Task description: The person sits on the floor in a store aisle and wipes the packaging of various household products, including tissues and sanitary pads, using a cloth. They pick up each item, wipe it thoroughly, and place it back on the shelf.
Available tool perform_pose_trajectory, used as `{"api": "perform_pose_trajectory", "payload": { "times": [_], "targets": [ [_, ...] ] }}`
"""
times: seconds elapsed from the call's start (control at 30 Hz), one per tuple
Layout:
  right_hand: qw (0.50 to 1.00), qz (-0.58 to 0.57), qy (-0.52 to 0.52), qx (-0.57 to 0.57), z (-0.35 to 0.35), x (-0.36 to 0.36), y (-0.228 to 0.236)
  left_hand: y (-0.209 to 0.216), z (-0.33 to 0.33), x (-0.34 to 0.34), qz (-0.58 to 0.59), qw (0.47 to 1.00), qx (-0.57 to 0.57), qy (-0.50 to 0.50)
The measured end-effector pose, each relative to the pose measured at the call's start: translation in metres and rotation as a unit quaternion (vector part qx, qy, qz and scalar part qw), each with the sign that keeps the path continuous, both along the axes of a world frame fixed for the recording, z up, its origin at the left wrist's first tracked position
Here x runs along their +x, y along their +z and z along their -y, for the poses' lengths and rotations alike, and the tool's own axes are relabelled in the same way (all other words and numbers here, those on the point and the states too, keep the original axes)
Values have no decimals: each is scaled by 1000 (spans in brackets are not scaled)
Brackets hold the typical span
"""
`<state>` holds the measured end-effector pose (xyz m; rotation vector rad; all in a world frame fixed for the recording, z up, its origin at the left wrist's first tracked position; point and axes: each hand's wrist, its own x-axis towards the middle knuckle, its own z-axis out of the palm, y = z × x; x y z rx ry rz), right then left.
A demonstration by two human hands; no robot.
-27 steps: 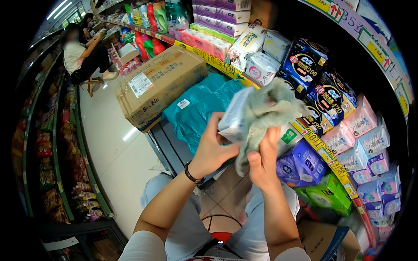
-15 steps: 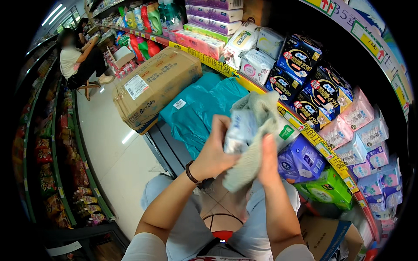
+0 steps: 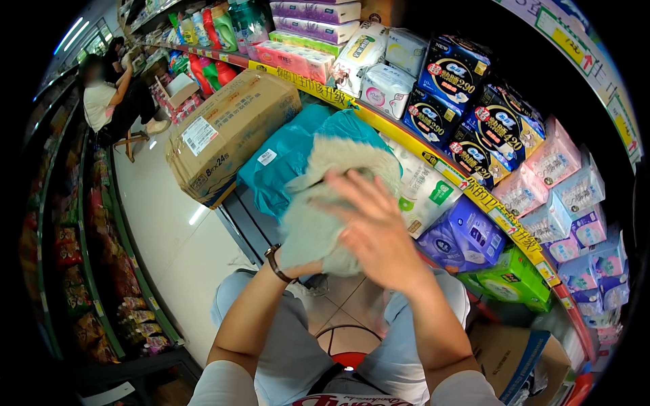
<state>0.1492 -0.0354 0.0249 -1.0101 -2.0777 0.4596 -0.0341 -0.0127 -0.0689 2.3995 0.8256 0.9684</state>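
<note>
A pale grey-green cloth (image 3: 311, 227) is draped over my left hand (image 3: 302, 268), so only the wrist end of that hand shows. Its fingers, and anything they hold, are hidden under the fabric. My right hand (image 3: 372, 227) lies over the top of the cloth with its fingers stretched out and apart, somewhat blurred. Beyond the cloth is a teal plastic bag (image 3: 277, 172). Right of the cloth stands a white and green tissue pack (image 3: 423, 196), with a purple pack (image 3: 460, 230) beside it.
A large cardboard carton (image 3: 227, 128) sits left of the teal bag. Shelves of black sanitary-pad packs (image 3: 457, 71) curve along the right. A green pack (image 3: 511, 277) and an open cardboard box (image 3: 514, 358) are lower right. Another person (image 3: 101, 101) sits on a low stool at far left.
The cloth has moved left and now covers my left hand, hiding the small pale-blue pack it held. My right hand has shifted from the cloth's right edge onto its top, fingers spread.
</note>
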Motion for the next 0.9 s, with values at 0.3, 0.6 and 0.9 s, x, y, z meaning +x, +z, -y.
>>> {"api": "perform_pose_trajectory", "payload": {
  "times": [0.3,0.6,0.9],
  "targets": [
    [702,-552,-50,-447,-19,33,-21,72,2,13,368,783,-478,-152],
    [625,-647,27,-436,-24,3,-20,87,-5,23,384,879,-281,42],
    [492,-750,50,-440,-21,-34,-34,77,3,38,545,773,-299,127]
  ]
}}
